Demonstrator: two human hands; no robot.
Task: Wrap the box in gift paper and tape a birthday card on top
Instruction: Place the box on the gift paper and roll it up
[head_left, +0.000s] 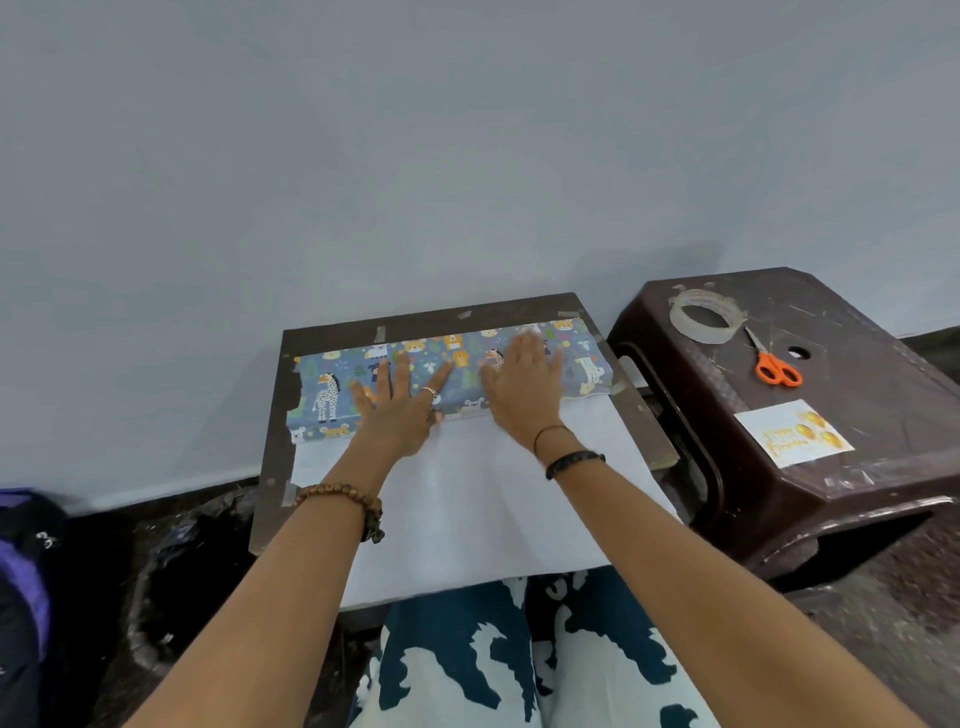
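box: far end of table (291, 514), gift paper (467, 519) folded over it
fingers: my left hand (400, 410) and right hand (524, 389) flat, spread, pressing paper, gripping nothing
done: first fold, probably untaped
left: tape (705, 316), card (794, 439) on right stool (883, 374)

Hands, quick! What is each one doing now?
Left hand: open, fingers spread, pressing flat on the gift paper over the box.
Right hand: open, pressing flat on the same paper.

Small table (322, 332) at frame centre is mostly taken up by the wrapped box (457, 371) at its far edge and white paper (467, 499) below it. Only narrow bare strips are left at the table's left and right edges. Stool (857, 415) at right is crowded along its near side by tape roll (705, 315), scissors (774, 364) and card (793, 439); its far right part is left bare.
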